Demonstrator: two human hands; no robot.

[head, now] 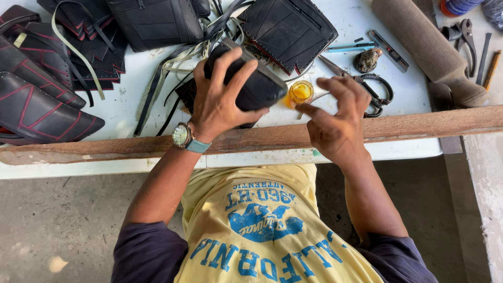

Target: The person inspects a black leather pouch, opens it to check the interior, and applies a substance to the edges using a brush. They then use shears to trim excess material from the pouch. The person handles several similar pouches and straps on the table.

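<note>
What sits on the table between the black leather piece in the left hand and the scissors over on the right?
In the head view, a small round pot of amber liquid sits between the black leather piece and the scissors. The right hand hovers just beside it.

Bright, even daylight fills the view; the white surface [126, 105] at 10 o'clock is almost washed out. Shadows are soft and short under the hands. The centre is sharp, while wide-lens bending curves the wooden plank [419, 123] toward 3 o'clock.
</note>
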